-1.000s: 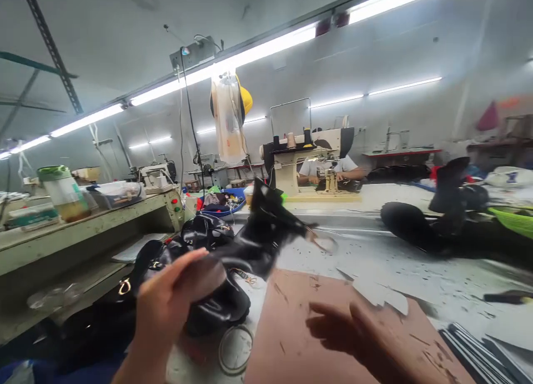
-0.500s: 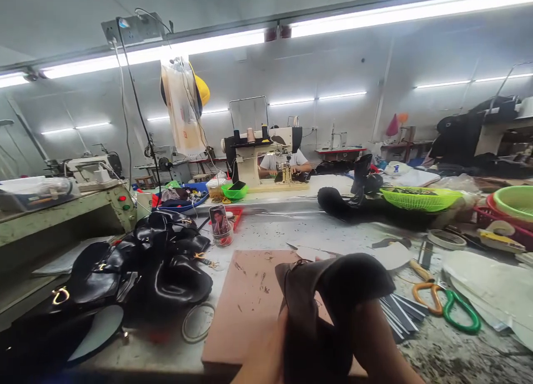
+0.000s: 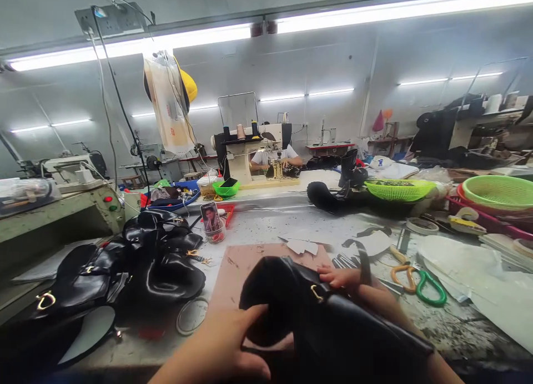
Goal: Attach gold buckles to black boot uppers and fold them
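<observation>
Both hands hold a black leather boot upper [image 3: 316,317] with a small gold buckle, low in the middle of the view over a brown cutting board [image 3: 245,267]. My left hand [image 3: 216,350] grips its near left side, thumb stretched toward the opening. My right hand [image 3: 353,284] clutches its far right edge, fingers curled on the leather. Left of the board lies a heap of black leather boot uppers [image 3: 125,267] with gold buckles.
Scissors with orange and green handles [image 3: 416,278] lie to the right beside white paper patterns [image 3: 470,262]. Green baskets [image 3: 400,189] and tape rolls [image 3: 418,225] sit further right. A small jar [image 3: 212,223] stands behind the board. A person works at a sewing machine [image 3: 250,150] beyond the table.
A second ago my left hand held a black piece over the left heap. The view swung right; both hands now hold a boot upper over the brown board, lower and turned.
</observation>
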### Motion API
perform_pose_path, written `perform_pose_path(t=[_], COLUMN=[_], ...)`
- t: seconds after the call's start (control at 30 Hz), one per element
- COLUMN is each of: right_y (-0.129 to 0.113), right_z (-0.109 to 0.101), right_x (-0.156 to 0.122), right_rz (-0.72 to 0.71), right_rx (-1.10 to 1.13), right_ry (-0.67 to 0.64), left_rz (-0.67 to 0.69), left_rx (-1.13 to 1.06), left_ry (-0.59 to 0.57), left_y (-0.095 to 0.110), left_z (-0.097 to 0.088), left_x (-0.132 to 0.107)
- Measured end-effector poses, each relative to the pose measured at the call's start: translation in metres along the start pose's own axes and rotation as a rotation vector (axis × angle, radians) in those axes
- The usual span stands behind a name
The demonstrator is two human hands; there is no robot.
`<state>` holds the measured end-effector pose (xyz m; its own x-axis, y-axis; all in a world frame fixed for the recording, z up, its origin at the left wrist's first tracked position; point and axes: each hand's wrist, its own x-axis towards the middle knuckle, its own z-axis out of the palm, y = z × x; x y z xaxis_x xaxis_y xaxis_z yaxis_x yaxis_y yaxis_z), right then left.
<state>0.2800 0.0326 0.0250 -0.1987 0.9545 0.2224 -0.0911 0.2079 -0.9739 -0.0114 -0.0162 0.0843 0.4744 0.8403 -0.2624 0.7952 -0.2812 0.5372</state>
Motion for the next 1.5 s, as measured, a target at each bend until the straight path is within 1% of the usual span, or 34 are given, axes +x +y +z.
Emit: perform_pose_path(t=[0.03, 0.07, 0.1, 0.17, 0.27, 0.33, 0.37, 0.43, 0.5, 0.53, 0.6, 0.67, 0.73, 0.77, 0.8, 0.87, 0.93, 0.97, 1.0, 1.07, 1.13, 1.2, 1.23, 1.3, 1.37, 1.43, 1.5], right_y=[0.003, 0.008, 0.013, 0.026, 0.038, 0.036, 0.032, 0.019, 0.003, -0.006, -0.02, -0.028, -0.032, -0.033, -0.035, -0.039, -0.047, -0.051, -0.056, -0.064, -0.065, -0.059, -0.053, -0.04, -0.029, -0.023, -0.022], right_z=[-0.004, -0.008, -0.012, -0.018, -0.027, -0.03, -0.03, -0.024, -0.011, -0.003, 0.014, 0.03, 0.041, 0.045, 0.048, 0.052, 0.054, 0.055, 0.055, 0.057, 0.06, 0.064, 0.067, 0.073, 0.078, 0.079, 0.078], right_x=[-0.002, -0.006, -0.012, -0.025, -0.044, -0.049, -0.049, -0.045, -0.041, -0.039, -0.039, -0.04, -0.042, -0.043, -0.043, -0.043, -0.044, -0.045, -0.046, -0.049, -0.052, -0.052, -0.051, -0.048, -0.045, -0.043, -0.043], right_rz=[0.038, 0.083, 0.133, 0.217, 0.297, 0.325, 0.32, 0.258, 0.13, 0.064, -0.017, -0.024, -0.008, -0.012, -0.031, -0.098, -0.175, -0.2, -0.212, -0.248, -0.306, -0.358, -0.349, -0.254, -0.111, 0.008, 0.096], right_rx=[-0.013, -0.019, -0.013, 0.046, 0.197, 0.263, 0.238, 0.051, -0.215, -0.314, -0.384, -0.383, -0.425, -0.469, -0.52, -0.603, -0.63, -0.62, -0.596, -0.522, -0.434, -0.328, -0.27, -0.154, -0.056, 0.004, 0.03], right_ry=[-0.043, -0.071, -0.082, -0.054, -0.067, -0.086, -0.078, -0.001, 0.08, 0.088, 0.031, -0.034, -0.075, -0.09, -0.102, -0.104, -0.117, -0.148, -0.187, -0.216, -0.188, -0.185, -0.196, -0.182, -0.124, -0.093, -0.109], left_rz=[-0.081, -0.132, -0.158, -0.177, -0.198, -0.217, -0.213, -0.152, -0.024, 0.051, 0.194, 0.305, 0.359, 0.357, 0.34, 0.3, 0.285, 0.294, 0.306, 0.305, 0.298, 0.297, 0.294, 0.26, 0.206, 0.169, 0.17], left_rx=[0.069, 0.115, 0.134, 0.106, -0.018, -0.127, -0.196, -0.395, -0.661, -0.795, -1.032, -1.218, -1.319, -1.308, -1.243, -1.003, -0.77, -0.729, -0.752, -0.922, -1.105, -1.192, -1.206, -1.218, -1.25, -1.304, -1.334], left_ry=[-0.03, -0.054, -0.064, -0.073, -0.103, -0.12, -0.123, -0.131, -0.143, -0.154, -0.195, -0.282, -0.361, -0.349, -0.292, -0.07, 0.145, 0.203, 0.226, 0.21, 0.18, 0.175, 0.178, 0.174, 0.132, 0.066, 0.055], left_y=[-0.011, -0.022, -0.031, -0.045, -0.052, -0.051, -0.05, -0.044, -0.036, -0.03, -0.018, -0.005, 0.007, 0.012, 0.016, 0.023, 0.027, 0.028, 0.03, 0.033, 0.039, 0.044, 0.045, 0.045, 0.041, 0.035, 0.031], left_z=[0.002, 0.005, 0.008, 0.011, 0.006, -0.001, -0.004, -0.008, -0.007, -0.006, 0.0, 0.01, 0.021, 0.027, 0.033, 0.042, 0.047, 0.048, 0.048, 0.045, 0.041, 0.038, 0.037, 0.039, 0.046, 0.054, 0.061], left_x=[-0.001, -0.002, -0.004, -0.009, -0.015, -0.017, -0.016, -0.012, -0.006, -0.002, 0.005, 0.012, 0.017, 0.019, 0.02, 0.022, 0.02, 0.019, 0.016, 0.01, 0.005, 0.002, 0.003, 0.007, 0.012, 0.017, 0.019])
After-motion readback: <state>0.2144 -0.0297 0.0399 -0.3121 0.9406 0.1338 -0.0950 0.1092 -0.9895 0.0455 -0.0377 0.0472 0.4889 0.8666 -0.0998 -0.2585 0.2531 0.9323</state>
